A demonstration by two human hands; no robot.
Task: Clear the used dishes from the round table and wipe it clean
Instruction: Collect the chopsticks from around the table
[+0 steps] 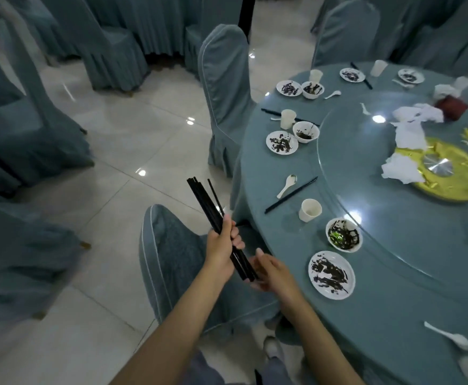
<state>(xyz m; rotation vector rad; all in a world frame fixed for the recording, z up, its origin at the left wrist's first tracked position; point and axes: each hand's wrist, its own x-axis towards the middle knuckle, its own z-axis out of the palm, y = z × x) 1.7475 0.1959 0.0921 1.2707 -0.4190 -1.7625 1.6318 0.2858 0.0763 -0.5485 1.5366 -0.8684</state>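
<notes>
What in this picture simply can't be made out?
Head view only.
Round table: right side cut off by the frame edge.
Chopsticks in the left hand: number unclear, they overlap.
Right hand: palm turned away from the camera.
Red object: blurred, partly covered by crumpled napkins.

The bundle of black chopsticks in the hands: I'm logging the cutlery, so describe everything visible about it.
The bundle of black chopsticks is several long, thin, glossy sticks, plastic or lacquer by the look, bunched unevenly, with one splayed slightly apart at the top. It tilts up and to the left, held beside the round table, above a covered chair. The left hand grips it around the middle; the right hand lies open under its lower ends. An exact count cannot be made.
</notes>
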